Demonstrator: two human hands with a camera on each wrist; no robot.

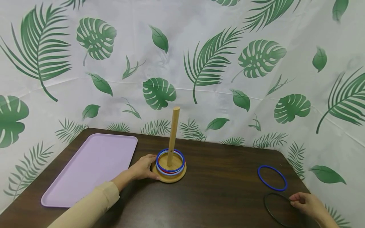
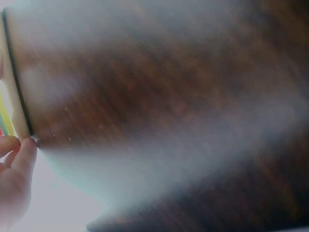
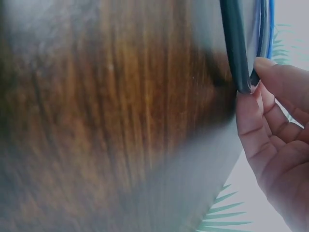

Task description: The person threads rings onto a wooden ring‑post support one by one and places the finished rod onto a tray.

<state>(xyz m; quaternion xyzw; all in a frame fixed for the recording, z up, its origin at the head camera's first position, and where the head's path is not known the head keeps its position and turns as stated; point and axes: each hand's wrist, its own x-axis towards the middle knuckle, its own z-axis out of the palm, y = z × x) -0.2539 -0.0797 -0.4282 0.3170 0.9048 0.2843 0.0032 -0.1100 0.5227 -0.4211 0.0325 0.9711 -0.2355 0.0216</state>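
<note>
In the head view a wooden ring-toss stand [image 1: 173,136] has an upright peg on a round base, with several blue, light blue and red rings [image 1: 170,171] stacked around the peg. My left hand [image 1: 144,167] holds the left side of the base, thumb at its front edge; in the left wrist view the fingers [image 2: 19,164] meet the base's rim. At the right, my right hand [image 1: 308,205] pinches a black ring [image 1: 269,209] at its edge between thumb and fingers. The right wrist view shows that hand [image 3: 275,116] gripping the dark ring [image 3: 234,43] close up.
A blue ring [image 1: 272,178] lies on the dark wooden table [image 1: 216,186], just beyond the black one. To the left is a lilac tray [image 1: 94,164]. A leaf-patterned white cloth [image 1: 211,107] hangs behind the table.
</note>
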